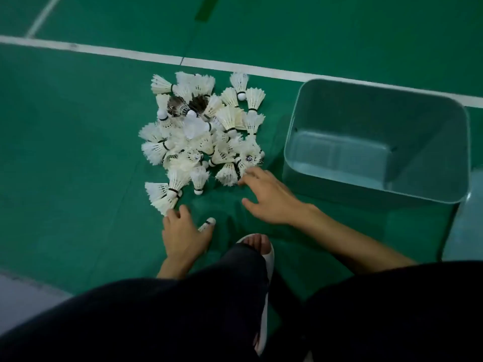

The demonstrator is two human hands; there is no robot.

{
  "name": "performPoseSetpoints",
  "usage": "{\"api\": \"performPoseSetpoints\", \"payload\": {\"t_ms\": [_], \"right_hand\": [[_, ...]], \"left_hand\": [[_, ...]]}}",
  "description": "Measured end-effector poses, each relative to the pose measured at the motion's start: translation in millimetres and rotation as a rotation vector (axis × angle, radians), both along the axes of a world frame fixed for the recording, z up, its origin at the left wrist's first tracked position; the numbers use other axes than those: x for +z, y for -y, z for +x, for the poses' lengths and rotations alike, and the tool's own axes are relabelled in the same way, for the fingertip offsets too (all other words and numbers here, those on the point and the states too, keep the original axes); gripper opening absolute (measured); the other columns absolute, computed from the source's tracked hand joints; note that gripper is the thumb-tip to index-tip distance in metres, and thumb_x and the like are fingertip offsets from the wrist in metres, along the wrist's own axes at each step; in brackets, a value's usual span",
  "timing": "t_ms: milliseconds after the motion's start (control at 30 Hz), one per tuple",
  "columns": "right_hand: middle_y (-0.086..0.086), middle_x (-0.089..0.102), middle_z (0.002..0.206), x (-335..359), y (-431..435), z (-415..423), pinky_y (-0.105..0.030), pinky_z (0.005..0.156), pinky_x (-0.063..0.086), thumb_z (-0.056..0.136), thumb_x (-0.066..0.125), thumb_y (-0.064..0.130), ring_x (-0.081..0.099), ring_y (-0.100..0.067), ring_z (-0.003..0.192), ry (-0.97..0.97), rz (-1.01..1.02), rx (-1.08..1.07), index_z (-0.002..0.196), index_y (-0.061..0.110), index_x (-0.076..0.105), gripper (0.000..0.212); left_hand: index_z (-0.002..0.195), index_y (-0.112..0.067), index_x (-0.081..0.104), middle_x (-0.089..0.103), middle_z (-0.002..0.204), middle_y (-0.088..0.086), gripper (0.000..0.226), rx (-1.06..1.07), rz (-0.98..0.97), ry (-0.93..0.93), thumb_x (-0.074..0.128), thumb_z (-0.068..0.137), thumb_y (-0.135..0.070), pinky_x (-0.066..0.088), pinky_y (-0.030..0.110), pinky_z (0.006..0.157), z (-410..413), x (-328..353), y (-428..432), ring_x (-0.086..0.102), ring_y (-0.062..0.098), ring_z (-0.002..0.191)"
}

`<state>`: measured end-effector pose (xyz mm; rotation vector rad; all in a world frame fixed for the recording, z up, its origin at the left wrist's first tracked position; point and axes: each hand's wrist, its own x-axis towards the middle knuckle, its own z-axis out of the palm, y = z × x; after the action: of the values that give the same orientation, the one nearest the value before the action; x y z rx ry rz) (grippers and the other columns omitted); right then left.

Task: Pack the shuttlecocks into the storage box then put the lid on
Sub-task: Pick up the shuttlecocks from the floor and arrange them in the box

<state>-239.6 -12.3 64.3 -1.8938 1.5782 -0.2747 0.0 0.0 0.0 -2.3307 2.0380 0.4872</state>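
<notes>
— Clothing noted? — Dark trousers covered both legs. Both forearms were bare, no sleeves visible.
— Footwear? — One white open-toed slide sandal, toes exposed.
— Hands? — Left hand and right hand ungloved, no jewellery discernible.

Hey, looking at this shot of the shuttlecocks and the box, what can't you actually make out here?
All from the head view:
- Lid: only a pale slab past the box, cut off by the right edge; unsure it is the lid.
- Left hand: a shuttlecock pokes out from under it; the grip is hidden.
- Pile: overlapping feathers bury the lower ones; no count possible.
- Right hand: blurred; contact with the pile is unclear.
</notes>
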Motion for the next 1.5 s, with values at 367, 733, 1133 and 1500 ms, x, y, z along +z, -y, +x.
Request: {"api": "performPoseSetpoints", "payload": {"t_ms": [367,733,1133,1500], "right_hand": [[-0.015,0.038,0.151,-32,31,0,-0.051,0.119,0.029,0.085,0.058,0.010,0.026,-0.034,0.144,-0.329,-0.032,-0.051,0.125,0.004,0.055,0.040],[-0.011,0.071,0.110,66,-2,-18,-0.030,0.092,0.047,0.088,0.067,0.015,0.058,-0.024,0.105,0.109,-0.669,-0.393,0.112,0.000,0.072,0.029],[0.002,0.075,0.091,94,-43,-152,-0.017,0.081,0.046,0.092,0.070,0.021,0.064,-0.004,0.084,0.540,-0.292,-0.920,0.086,0.017,0.078,0.011],[-0.001,0.074,0.093,49,15,-186,-0.036,0.082,0.044,0.095,0.055,0.054,0.060,-0.021,0.087,0.713,0.348,-1.063,0.103,0.003,0.074,0.055]], "left_hand": [[0.096,-0.026,0.065,0.072,0.087,0.001,0.020,-0.215,0.001,-0.137,0.071,0.079,-0.035,0.046,0.037,0.078,-27,13,10,0.067,0.032,0.086],[0.114,-0.031,0.078,0.036,0.160,0.012,0.042,-0.523,-0.041,-0.057,0.081,0.076,-0.048,0.042,0.051,0.108,-81,13,79,0.030,0.038,0.142],[0.101,-0.008,0.080,0.070,0.114,0.009,0.026,-0.219,-0.247,-0.294,0.085,0.079,-0.019,0.051,0.034,0.077,-97,27,66,0.060,0.021,0.093],[0.103,-0.012,0.081,0.079,0.099,0.005,0.038,-0.096,-0.323,-0.490,0.090,0.072,-0.031,0.055,0.032,0.076,-127,125,84,0.070,0.018,0.082]]}}
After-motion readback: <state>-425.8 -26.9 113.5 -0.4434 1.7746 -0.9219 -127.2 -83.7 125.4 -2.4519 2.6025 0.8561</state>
